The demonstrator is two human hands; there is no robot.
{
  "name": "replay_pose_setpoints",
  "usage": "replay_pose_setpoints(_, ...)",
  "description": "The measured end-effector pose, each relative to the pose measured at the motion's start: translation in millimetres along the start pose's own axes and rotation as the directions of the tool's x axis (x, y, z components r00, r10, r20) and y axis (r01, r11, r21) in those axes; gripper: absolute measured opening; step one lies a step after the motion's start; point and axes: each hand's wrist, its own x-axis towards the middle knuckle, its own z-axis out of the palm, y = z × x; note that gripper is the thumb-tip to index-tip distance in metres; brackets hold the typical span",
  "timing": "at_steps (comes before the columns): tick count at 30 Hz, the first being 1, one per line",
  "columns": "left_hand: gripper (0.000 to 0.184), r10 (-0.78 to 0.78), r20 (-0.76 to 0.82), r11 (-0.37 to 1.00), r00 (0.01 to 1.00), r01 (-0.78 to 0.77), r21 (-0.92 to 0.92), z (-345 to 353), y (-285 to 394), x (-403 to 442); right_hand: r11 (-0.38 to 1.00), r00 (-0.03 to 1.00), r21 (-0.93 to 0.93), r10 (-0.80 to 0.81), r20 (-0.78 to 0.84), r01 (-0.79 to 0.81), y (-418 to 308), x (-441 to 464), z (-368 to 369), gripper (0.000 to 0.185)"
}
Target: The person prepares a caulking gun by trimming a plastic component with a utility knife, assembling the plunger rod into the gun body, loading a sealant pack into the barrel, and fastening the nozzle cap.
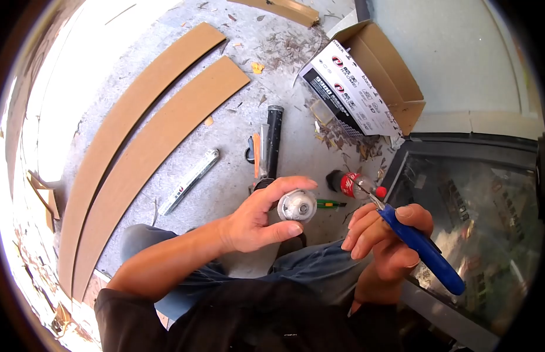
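My left hand (263,214) is closed around a silver foil sausage pack (297,206), its round, puckered end facing up at me. Thumb and fingers curve along both sides of that end; the rest of the pack is hidden below. Blue-handled pliers (422,249) rest in my right hand (387,234), their metal jaws pointing up and left. The fingers of that hand curl loosely about the handle. Between the pliers and the pack there is a gap. Past the jaw tips, on the floor, lies a plastic cola bottle (350,184) with a red label and red cap.
Another wrapped tube (189,182) lies on the concrete, left of a black cylinder (274,141) and orange strips (256,154). A green tool (330,203) shows beyond my left hand. Two long brown boards (161,126), an open carton (357,88) and a glass panel (472,193) surround me.
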Motion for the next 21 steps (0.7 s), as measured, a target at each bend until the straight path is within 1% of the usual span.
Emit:
replay_pose_setpoints(2, 0.064, -0.007, 0.013, 0.999, 1.0, 0.007, -0.031, 0, -2, -1, 0.984, 0.996, -0.173, -0.054, -0.067, 0.041, 7, 3, 5, 0.063)
replay_pose_setpoints(4, 0.063, 0.003, 0.018, 1.0, 1.0, -0.002, -0.02, 1, -2, 0, 0.976, 0.974, -0.216, -0.046, -0.22, -0.002, 2, 1, 9, 0.058)
replay_pose_setpoints(6, 0.062, 0.01, 0.027, 1.0, 1.0, -0.01, -0.011, 4, -2, 1, 0.99, 0.955, -0.139, -0.045, -0.294, 0.004, 1, 1, 18, 0.056)
replay_pose_setpoints(8, 0.061, 0.098, 0.028, 0.992, 0.995, -0.099, 0.074, 6, -3, 3, 0.924, 0.872, -0.306, 0.055, -0.486, -0.228, -9, 8, 31, 0.05)
replay_pose_setpoints(10, 0.062, 0.093, 0.025, 0.993, 0.995, -0.095, 0.072, 7, -3, 3, 0.891, 0.868, -0.392, 0.004, -0.497, -0.229, 0, 0, 24, 0.044)
replay_pose_setpoints(13, 0.063, 0.076, 0.013, 0.996, 0.997, -0.077, 0.048, 6, -4, 2, 0.854, 0.862, -0.45, -0.003, -0.508, -0.262, 2, -1, 27, 0.043)
replay_pose_setpoints(15, 0.064, 0.061, 0.009, 0.998, 0.998, -0.061, 0.018, 8, -5, 1, 0.878, 0.881, -0.376, 0.097, -0.464, -0.295, -4, -2, 27, 0.033)
replay_pose_setpoints(17, 0.065, 0.049, 0.007, 0.999, 0.999, -0.049, -0.019, 9, -7, 1, 0.887, 0.886, -0.34, 0.144, -0.44, -0.312, -8, 0, 27, 0.029)
replay_pose_setpoints(20, 0.067, 0.082, 0.0, 0.997, 0.997, -0.082, -0.002, 11, -9, 2, 0.9, 0.893, -0.307, 0.165, -0.42, -0.311, -10, 9, 30, 0.028)
replay_pose_setpoints(21, 0.067, 0.079, 0.0, 0.997, 0.997, -0.079, -0.001, 11, -9, 2, 0.893, 0.917, -0.368, 0.108, -0.384, -0.259, -11, 13, 30, 0.026)
